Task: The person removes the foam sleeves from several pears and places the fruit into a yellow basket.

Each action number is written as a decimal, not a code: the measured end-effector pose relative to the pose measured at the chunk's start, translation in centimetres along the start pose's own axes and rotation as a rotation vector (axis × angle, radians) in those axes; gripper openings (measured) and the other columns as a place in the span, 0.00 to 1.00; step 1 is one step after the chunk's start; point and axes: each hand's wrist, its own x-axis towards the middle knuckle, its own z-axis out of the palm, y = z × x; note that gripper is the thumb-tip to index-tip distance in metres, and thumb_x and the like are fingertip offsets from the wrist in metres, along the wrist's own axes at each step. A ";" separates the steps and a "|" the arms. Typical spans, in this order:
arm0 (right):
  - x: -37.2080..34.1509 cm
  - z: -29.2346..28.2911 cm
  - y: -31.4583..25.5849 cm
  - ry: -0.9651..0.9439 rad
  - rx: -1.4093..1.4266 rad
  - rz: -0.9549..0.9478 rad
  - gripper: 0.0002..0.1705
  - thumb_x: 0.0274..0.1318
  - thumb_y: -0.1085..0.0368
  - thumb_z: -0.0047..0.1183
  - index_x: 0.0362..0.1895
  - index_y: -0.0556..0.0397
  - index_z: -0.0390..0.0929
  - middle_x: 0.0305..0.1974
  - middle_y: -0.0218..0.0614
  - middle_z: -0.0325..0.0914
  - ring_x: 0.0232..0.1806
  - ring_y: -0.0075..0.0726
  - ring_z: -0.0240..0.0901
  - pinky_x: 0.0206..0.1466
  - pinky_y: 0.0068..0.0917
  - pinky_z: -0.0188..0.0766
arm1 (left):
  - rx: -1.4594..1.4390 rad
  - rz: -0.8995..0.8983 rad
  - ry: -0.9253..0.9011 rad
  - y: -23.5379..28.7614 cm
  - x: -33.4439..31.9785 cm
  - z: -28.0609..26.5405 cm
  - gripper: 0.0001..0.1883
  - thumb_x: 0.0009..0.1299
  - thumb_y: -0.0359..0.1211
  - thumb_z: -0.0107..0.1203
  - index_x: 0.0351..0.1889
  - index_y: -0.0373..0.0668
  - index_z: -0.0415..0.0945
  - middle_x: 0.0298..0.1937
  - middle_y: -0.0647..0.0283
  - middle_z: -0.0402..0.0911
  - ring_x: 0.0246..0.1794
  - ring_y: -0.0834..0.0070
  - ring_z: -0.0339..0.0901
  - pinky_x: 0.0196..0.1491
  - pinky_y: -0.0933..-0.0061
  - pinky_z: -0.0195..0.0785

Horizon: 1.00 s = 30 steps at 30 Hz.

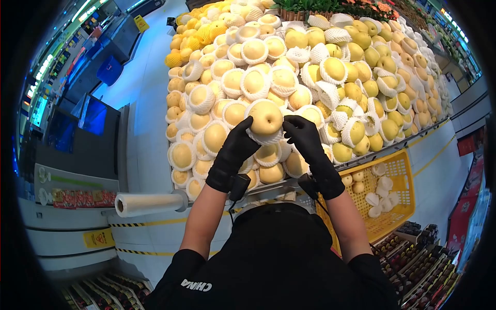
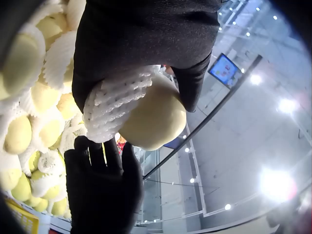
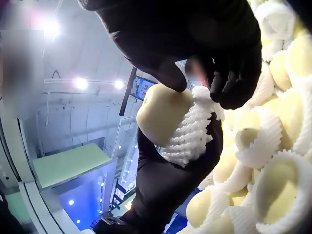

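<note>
My left hand (image 1: 240,147), in a black glove, holds a round yellow pear (image 1: 266,118) above the front of the fruit pile. A white foam net (image 2: 117,105) wraps part of the pear and leaves its stem end bare. From the other side my right hand (image 1: 305,137), also gloved, meets the pear. In the right wrist view its thumb lies by the pear's skin, and its curled fingers (image 3: 229,90) are at the net's edge. The left hand (image 3: 170,180) cups the pear from beneath there.
A large sloping display of pears in foam nets (image 1: 256,82) fills the space ahead. Greener pears (image 1: 356,77) lie to the right. A yellow crate (image 1: 392,217) with some pears and loose nets stands front right. A plastic bag roll (image 1: 150,204) juts out at front left.
</note>
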 end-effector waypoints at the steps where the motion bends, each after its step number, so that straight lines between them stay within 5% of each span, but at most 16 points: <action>1: 0.2 0.2 0.1 0.017 -0.100 -0.043 0.20 0.54 0.59 0.57 0.46 0.62 0.79 0.34 0.38 0.81 0.31 0.32 0.78 0.39 0.26 0.73 | 0.162 0.073 -0.064 -0.1 -0.2 -0.2 0.24 0.76 0.37 0.42 0.65 0.31 0.58 0.63 0.55 0.68 0.63 0.69 0.67 0.67 0.68 0.60; 5: 0.5 0.6 -0.4 -0.046 -0.200 -0.069 0.18 0.53 0.58 0.55 0.39 0.62 0.82 0.29 0.39 0.82 0.31 0.32 0.78 0.39 0.26 0.73 | 0.857 0.271 0.008 0.1 -1.0 0.8 0.23 0.70 0.36 0.54 0.60 0.35 0.66 0.58 0.57 0.74 0.59 0.69 0.72 0.61 0.67 0.66; 8: 0.9 0.6 -0.6 -0.129 -0.016 0.095 0.18 0.54 0.57 0.54 0.37 0.62 0.82 0.27 0.40 0.82 0.30 0.32 0.78 0.39 0.28 0.73 | 1.410 0.438 0.085 0.9 -1.5 2.2 0.26 0.63 0.36 0.64 0.57 0.36 0.69 0.51 0.57 0.79 0.52 0.70 0.77 0.55 0.69 0.71; 13: 1.2 1.5 0.4 -0.050 -0.222 -0.022 0.17 0.48 0.58 0.57 0.32 0.61 0.83 0.28 0.44 0.83 0.28 0.35 0.80 0.37 0.30 0.74 | 0.859 0.242 0.013 -1.2 0.3 -2.4 0.30 0.72 0.43 0.51 0.65 0.35 0.58 0.62 0.52 0.69 0.61 0.64 0.70 0.65 0.61 0.62; 16: 1.1 1.7 -0.3 0.013 -0.322 -0.084 0.15 0.44 0.59 0.58 0.30 0.60 0.83 0.28 0.46 0.82 0.28 0.37 0.80 0.37 0.29 0.74 | 0.941 0.264 0.009 -0.9 -0.6 -1.2 0.29 0.75 0.44 0.46 0.66 0.35 0.55 0.64 0.50 0.66 0.62 0.60 0.68 0.66 0.57 0.60; 21: 1.8 1.2 0.0 0.050 -0.164 -0.087 0.13 0.44 0.62 0.59 0.30 0.60 0.82 0.25 0.40 0.81 0.24 0.32 0.77 0.31 0.26 0.73 | 0.834 0.376 0.139 -1.2 -0.9 -0.1 0.27 0.63 0.35 0.65 0.57 0.37 0.68 0.52 0.59 0.79 0.53 0.71 0.77 0.55 0.68 0.71; 23: 1.9 0.6 -0.8 -0.009 0.072 0.031 0.12 0.46 0.62 0.59 0.31 0.60 0.81 0.24 0.36 0.80 0.22 0.27 0.75 0.29 0.24 0.71 | 1.085 0.359 0.111 -0.6 -1.4 0.0 0.26 0.67 0.36 0.60 0.59 0.36 0.66 0.56 0.57 0.77 0.56 0.70 0.75 0.59 0.66 0.69; 26: 1.8 0.4 -0.8 -0.059 0.160 0.066 0.11 0.49 0.63 0.58 0.32 0.60 0.80 0.24 0.31 0.78 0.23 0.23 0.72 0.29 0.21 0.70 | -0.328 -0.039 0.110 -0.9 -1.1 -1.2 0.25 0.70 0.36 0.56 0.62 0.35 0.64 0.60 0.54 0.73 0.60 0.65 0.72 0.62 0.63 0.67; 30: 1.5 0.6 -0.9 -0.018 0.160 0.022 0.11 0.49 0.64 0.57 0.31 0.61 0.80 0.24 0.31 0.78 0.25 0.22 0.73 0.30 0.21 0.70 | -0.078 0.053 0.071 -0.6 -1.7 -0.8 0.25 0.71 0.35 0.51 0.63 0.33 0.62 0.62 0.52 0.69 0.62 0.62 0.68 0.65 0.61 0.63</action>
